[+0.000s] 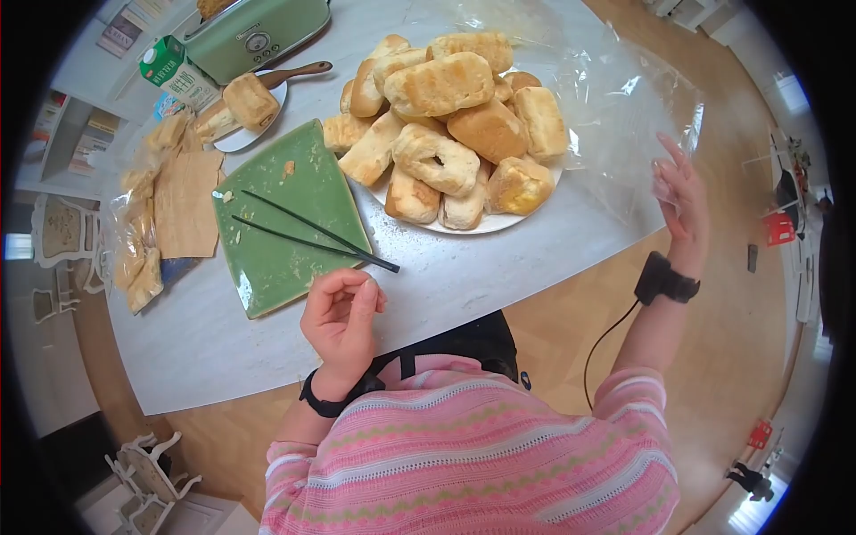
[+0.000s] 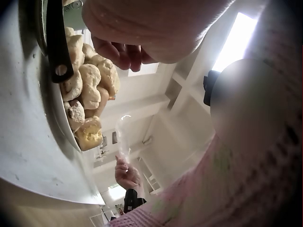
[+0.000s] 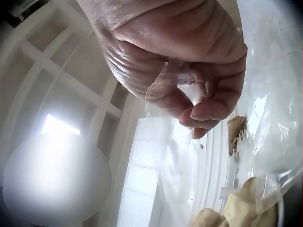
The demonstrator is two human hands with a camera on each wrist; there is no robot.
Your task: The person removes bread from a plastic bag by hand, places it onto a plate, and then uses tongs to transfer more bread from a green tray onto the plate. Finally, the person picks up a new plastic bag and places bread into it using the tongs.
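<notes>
In the head view my right hand (image 1: pixel 682 201) is raised at the table's right edge, at a clear plastic bag (image 1: pixel 615 116). The right wrist view shows the fingers of that hand (image 3: pixel 189 75) curled with a piece of the clear plastic (image 3: pixel 165 94) pinched in them. My left hand (image 1: pixel 341 321) hovers near the front edge, fingers loosely curled and holding nothing, close to the handle ends of black tongs (image 1: pixel 312 234) lying on a green square plate (image 1: pixel 290 201). Bread pieces (image 1: pixel 437 85) are heaped on a white plate (image 1: pixel 477 227) between the hands.
A green toaster (image 1: pixel 259 40), a milk carton (image 1: pixel 181 76) and a small plate (image 1: pixel 234 141) with bread and a wooden-handled utensil (image 1: pixel 299 73) stand at the back left. Brown paper (image 1: pixel 187 201) and bagged bread (image 1: pixel 135 241) lie left of the green plate.
</notes>
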